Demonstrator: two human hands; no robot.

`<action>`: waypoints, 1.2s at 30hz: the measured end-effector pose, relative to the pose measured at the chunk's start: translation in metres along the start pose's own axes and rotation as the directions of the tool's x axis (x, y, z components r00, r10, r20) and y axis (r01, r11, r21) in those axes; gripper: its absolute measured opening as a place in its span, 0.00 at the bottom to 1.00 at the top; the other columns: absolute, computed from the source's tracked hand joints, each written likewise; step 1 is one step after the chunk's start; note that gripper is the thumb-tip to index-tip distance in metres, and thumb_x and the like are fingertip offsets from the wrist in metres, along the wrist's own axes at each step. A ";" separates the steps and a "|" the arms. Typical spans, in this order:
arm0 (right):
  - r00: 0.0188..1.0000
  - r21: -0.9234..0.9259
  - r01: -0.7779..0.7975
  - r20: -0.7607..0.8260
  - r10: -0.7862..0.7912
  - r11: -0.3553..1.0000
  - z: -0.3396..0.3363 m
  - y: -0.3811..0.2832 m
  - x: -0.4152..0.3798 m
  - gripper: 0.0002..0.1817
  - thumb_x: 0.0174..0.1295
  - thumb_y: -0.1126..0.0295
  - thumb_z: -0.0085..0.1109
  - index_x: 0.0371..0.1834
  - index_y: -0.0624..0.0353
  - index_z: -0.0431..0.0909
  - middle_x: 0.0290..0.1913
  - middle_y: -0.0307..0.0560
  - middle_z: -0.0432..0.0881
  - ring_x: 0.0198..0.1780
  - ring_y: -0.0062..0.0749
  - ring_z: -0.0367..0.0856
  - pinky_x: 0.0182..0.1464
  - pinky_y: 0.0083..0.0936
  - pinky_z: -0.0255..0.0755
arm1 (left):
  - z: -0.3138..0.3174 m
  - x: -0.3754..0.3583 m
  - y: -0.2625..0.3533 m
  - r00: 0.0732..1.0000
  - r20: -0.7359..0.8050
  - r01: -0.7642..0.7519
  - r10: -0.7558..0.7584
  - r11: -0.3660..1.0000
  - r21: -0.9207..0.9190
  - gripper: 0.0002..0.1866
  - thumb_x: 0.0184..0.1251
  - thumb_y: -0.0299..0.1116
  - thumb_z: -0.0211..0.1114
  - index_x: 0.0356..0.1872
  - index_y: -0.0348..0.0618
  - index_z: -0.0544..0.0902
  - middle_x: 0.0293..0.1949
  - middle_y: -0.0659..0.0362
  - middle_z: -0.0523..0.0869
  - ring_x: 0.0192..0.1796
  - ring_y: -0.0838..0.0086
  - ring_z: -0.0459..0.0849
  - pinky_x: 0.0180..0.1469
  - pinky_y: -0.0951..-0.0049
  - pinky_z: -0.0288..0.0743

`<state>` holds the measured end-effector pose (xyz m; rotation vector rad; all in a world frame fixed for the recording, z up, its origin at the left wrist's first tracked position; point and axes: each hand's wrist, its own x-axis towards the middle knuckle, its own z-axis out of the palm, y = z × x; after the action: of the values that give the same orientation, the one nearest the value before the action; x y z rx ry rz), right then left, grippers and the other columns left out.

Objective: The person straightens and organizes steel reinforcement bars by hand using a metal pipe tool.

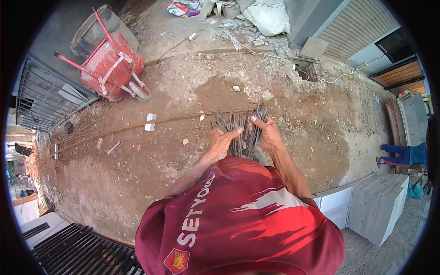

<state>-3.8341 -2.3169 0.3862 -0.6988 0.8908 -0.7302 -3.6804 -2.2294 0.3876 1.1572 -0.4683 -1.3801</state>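
Observation:
A bundle of thin dark metal rods with bent ends is held upright in front of my red shirt. My left hand wraps round the left part of the bundle, thumb across the rods. On the right part, my right hand is closed, its thumb pressed near the bent tops. The two hands are slightly apart, with rods showing between them. Long thin rods lie on the dirt ground and run from the far left to just behind the bundle.
A red wheelbarrow leans by a grey tub at upper left. White sacks and rubble lie at the top. Grey blocks are stacked at lower right, near another person. A hole opens at upper right.

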 end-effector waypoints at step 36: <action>0.990 0.176 -0.085 0.125 0.064 0.981 0.001 -0.006 -0.017 0.16 0.58 0.75 0.63 0.50 0.66 0.77 0.42 0.46 0.84 0.42 0.30 0.84 0.48 0.30 0.79 | 0.010 0.040 0.018 0.990 0.119 0.043 -0.071 0.974 0.224 0.12 0.63 0.33 0.64 0.39 0.33 0.80 0.31 0.59 0.81 0.33 0.78 0.76 0.37 0.76 0.69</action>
<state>-3.8417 -2.3062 0.3986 -0.5383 0.7281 -0.6859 -3.6714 -2.2729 0.3932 1.2750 -0.6983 -1.4846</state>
